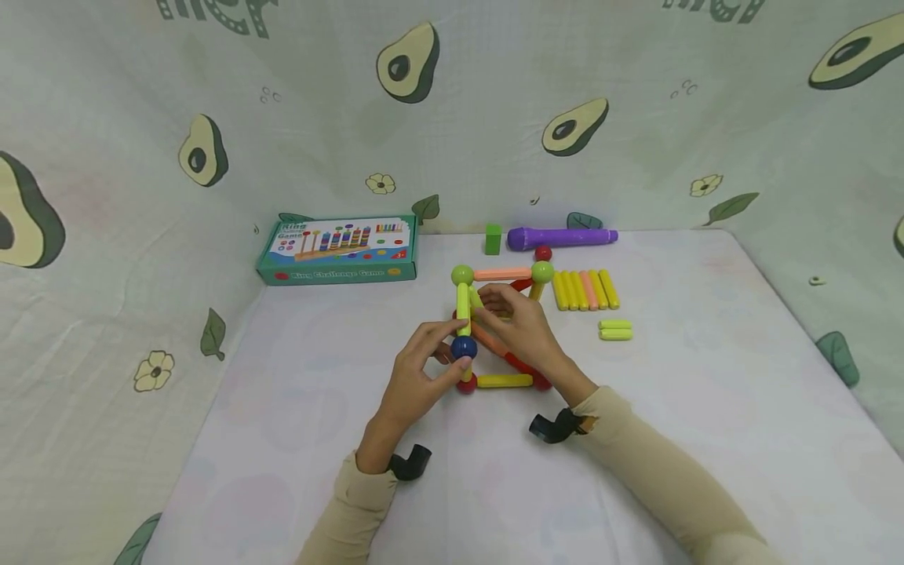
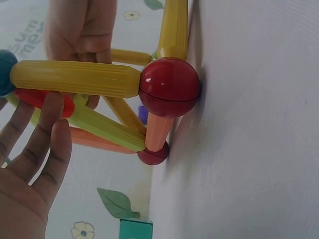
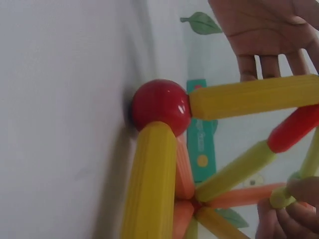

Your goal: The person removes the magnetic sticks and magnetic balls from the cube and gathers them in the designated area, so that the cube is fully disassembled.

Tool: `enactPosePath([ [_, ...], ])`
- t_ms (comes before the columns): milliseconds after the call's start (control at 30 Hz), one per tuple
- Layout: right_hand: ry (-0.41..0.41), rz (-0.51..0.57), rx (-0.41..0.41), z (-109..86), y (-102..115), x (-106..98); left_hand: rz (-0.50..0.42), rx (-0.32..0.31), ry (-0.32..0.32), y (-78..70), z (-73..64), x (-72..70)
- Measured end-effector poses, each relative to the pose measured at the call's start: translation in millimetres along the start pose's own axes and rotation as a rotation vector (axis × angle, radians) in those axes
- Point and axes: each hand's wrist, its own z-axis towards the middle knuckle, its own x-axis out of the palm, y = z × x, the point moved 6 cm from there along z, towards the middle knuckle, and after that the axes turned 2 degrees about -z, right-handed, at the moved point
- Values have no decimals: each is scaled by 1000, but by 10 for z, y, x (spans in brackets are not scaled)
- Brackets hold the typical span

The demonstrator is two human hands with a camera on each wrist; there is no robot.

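Sleeves: beige, both, reaching in from the bottom of the frame; a black wrist device (image 1: pixel 411 463) at the left cuff, another (image 1: pixel 556 426) at the right.
Left hand (image 1: pixel 418 375): just below centre; thumb and forefinger parted only by the blue ball (image 1: pixel 464 348), pinching it from either side.
Right hand (image 1: pixel 521 323): right of centre; fingertips closed in on a light green rod (image 1: pixel 476 299), little gap between them.
Structure (image 1: pixel 489 340): centre of frame, standing on the white table (image 1: pixel 268 455); rods joined by balls. Near edge, a yellow rod (image 1: pixel 504 380) running from a red ball (image 1: pixel 467 384). Top far edge, an orange rod (image 1: pixel 502 274) between two green balls (image 1: pixel 462 275).
Loose rods: right of centre, two short green ones (image 1: pixel 616 329); just beyond, a row of yellow (image 1: pixel 574 290) with one orange among them.
Box (image 1: pixel 339 251): upper left of centre, teal, "Ring Challenge Game".
Back of table: green block (image 1: pixel 493 239) upright beside a purple stick (image 1: pixel 565 238).
Backdrop: avocado-print cloth (image 1: pixel 318 118) across the top.
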Motion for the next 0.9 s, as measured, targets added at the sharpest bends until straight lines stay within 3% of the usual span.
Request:
enactPosePath([
  [133, -40, -49, -33, -11, 25, 7, -16, 6, 2, -10, 1, 18],
  [433, 54, -158, -62, -179, -48, 18, -2, 5, 16, 2, 8, 36],
  [633, 75, -225, -70, -298, -72, -152, 14, -15, 11, 11, 0, 1],
  [900, 70, -293, -100, -526, -210, -526, -4, 11, -10, -12, 11, -4],
])
